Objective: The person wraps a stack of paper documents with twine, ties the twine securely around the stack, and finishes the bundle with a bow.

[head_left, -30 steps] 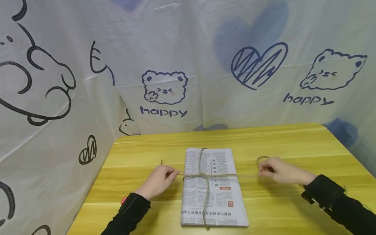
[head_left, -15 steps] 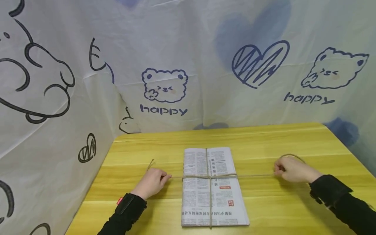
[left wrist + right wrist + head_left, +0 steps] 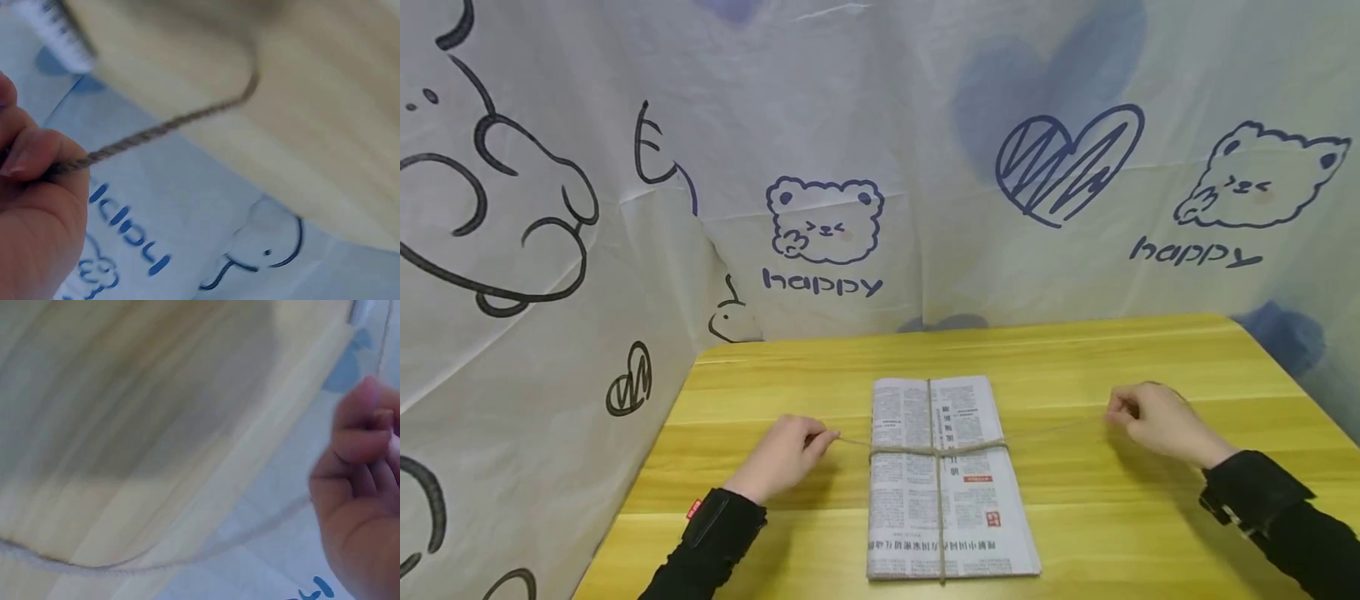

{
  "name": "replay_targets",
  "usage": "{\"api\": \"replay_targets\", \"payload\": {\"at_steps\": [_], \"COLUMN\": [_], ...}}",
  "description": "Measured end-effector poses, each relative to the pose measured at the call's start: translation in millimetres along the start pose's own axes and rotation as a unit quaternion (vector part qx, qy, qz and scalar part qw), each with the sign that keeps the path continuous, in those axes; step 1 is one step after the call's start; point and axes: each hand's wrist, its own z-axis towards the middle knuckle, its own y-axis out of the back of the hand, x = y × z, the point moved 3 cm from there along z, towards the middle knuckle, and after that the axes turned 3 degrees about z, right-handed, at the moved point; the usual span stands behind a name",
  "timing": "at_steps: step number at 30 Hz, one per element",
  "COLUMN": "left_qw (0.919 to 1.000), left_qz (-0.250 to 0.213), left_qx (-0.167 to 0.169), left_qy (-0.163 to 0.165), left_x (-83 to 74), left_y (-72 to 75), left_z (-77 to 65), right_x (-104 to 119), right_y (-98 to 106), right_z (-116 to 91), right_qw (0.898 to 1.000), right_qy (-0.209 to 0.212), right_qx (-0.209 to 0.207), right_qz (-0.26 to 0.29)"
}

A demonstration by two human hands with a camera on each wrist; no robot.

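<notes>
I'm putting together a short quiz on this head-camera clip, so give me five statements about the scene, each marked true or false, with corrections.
1. The left hand and the right hand each grip string. True.
2. The string crosses on top of the folded newspaper. True.
3. The right hand rests on the newspaper. False: it is apart from it, off to its right.
4. The newspaper lies flat on the table. True.
5. The string runs only lengthwise over the newspaper. False: it also runs across its width.
</notes>
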Motion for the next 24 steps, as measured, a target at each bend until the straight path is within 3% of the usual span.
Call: {"api": "replay_targets", "payload": {"at_steps": [3, 8, 10, 12, 17, 21, 24], "left_qw": [0.9996, 0.9974, 0.9962, 0.9949, 0.9919, 0.9916, 0.9938], "left_qz": [-0.026, -0.056, -0.068, -0.082, -0.108, -0.114, -0.078], "left_qx": [-0.004, -0.012, -0.013, -0.013, -0.016, -0.030, -0.060], "left_qy": [-0.012, -0.044, -0.053, -0.058, -0.064, -0.054, -0.052], "left_x": [-11.1, -31.8, -39.2, -45.5, -55.8, -54.0, -46.3], "left_y": [13.8, 32.7, 38.5, 43.9, 57.7, 68.8, 75.3], "left_z": [2.1, 7.7, 9.9, 12.1, 15.1, 15.2, 12.9], "right_x": [-6.8, -75.1, -91.9, -58.5, 62.3, 77.6, 75.3], "right_y": [0.9, -26.5, -34.6, -21.4, 24.5, 31.3, 35.7], "right_z": [4.6, 26.7, 38.8, 42.8, 41.3, 47.3, 49.9], "right_qw": [0.997, 0.982, 0.972, 0.968, 0.961, 0.957, 0.960], "right_qy": [0.015, 0.035, 0.055, 0.059, 0.068, 0.069, 0.043], "right_qx": [-0.071, -0.177, -0.219, -0.230, -0.249, -0.266, -0.266], "right_qz": [0.027, 0.060, 0.063, 0.084, 0.100, 0.086, 0.077]}}
